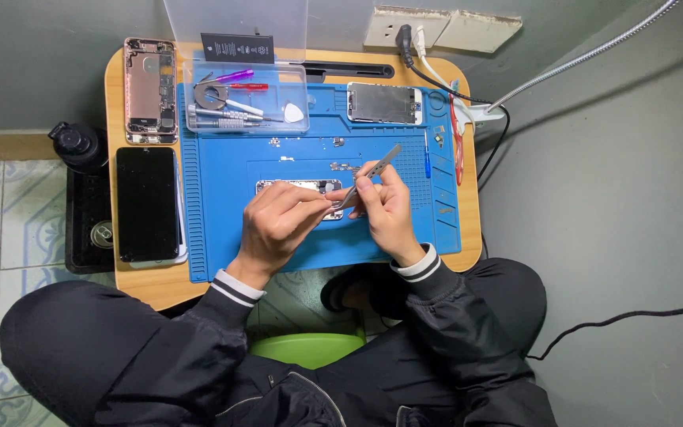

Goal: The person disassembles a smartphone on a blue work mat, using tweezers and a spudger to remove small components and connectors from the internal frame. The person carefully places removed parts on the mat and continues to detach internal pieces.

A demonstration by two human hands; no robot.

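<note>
1. Pinched in the right hand (385,209), metal tweezers (373,172) point down at the opened phone (298,188).
2. Left hand (278,221) closes on the phone's edge, steadying it mid-way on the blue mat (223,198).
3. Best done slowly, with wrists braced and tips kept low.

black phone screen (147,203) left of mat | silver-backed screen panel (384,103) top | black label card (237,48) rear
</note>
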